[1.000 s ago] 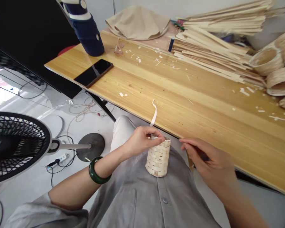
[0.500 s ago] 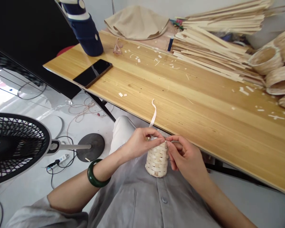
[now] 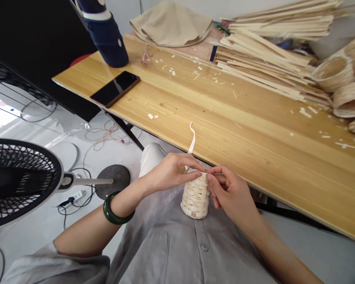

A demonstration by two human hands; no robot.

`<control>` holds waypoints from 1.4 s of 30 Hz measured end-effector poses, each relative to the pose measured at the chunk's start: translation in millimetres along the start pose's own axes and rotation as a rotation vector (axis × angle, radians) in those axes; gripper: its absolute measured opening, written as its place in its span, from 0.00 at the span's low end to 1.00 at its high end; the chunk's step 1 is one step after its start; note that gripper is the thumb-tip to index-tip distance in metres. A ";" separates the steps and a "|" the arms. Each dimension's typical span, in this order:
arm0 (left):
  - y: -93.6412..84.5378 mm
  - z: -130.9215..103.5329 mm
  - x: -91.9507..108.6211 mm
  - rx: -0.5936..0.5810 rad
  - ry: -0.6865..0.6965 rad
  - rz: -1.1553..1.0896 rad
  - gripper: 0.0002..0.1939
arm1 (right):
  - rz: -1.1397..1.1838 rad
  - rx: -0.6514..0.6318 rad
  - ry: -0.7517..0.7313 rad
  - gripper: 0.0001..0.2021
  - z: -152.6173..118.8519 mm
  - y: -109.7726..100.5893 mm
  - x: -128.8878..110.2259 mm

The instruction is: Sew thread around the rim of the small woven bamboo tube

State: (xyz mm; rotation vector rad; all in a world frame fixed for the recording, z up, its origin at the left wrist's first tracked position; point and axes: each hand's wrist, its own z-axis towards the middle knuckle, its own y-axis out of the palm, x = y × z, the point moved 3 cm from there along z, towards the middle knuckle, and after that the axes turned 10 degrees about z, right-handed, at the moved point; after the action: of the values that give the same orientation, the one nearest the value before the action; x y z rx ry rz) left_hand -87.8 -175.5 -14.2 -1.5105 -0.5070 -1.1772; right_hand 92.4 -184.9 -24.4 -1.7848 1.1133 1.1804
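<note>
Left hand [image 3: 177,171]: rim of woven splint basket [image 3: 195,199] pinched between thumb and fingers. Right hand [image 3: 232,193]: fingertips gathered at rim's three o'clock; whether anything is pinched cannot be told. Basket held before grey shirt [image 3: 183,252]; judged light, springy, crushable, best gripped by rim.

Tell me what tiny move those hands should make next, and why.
I'd probably have the left hand steady the small woven basket by its rim: the right hand has its fingertips at the same rim, and the basket isn't standing on the table, so it could shift.
</note>
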 end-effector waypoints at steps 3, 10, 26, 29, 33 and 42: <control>-3.0 1.5 -0.3 -0.025 0.053 0.061 0.09 | -0.007 0.003 -0.006 0.14 0.4 0.4 -2.2; -3.4 0.1 6.6 -0.001 0.189 0.373 0.11 | 0.011 0.010 0.003 0.14 0.6 0.6 0.1; -1.0 -13.7 10.4 0.284 0.750 0.812 0.06 | 0.001 0.000 0.025 0.14 1.4 -0.1 2.0; 0.8 -16.3 7.9 0.295 0.813 0.861 0.08 | -0.011 0.002 0.021 0.15 1.2 -0.7 2.7; 6.3 -16.5 2.6 0.281 0.736 0.805 0.08 | -0.027 0.008 0.017 0.14 0.9 -1.7 5.4; 19.5 -5.8 -8.5 0.272 0.145 0.068 0.06 | -0.042 0.002 0.012 0.14 1.1 -2.5 7.5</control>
State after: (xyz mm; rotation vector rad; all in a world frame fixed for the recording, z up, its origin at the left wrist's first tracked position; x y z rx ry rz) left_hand -77.7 -184.4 -31.7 -1.1922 -0.4920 -1.1066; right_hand 95.9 -185.0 -31.6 -1.8073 1.0783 1.1443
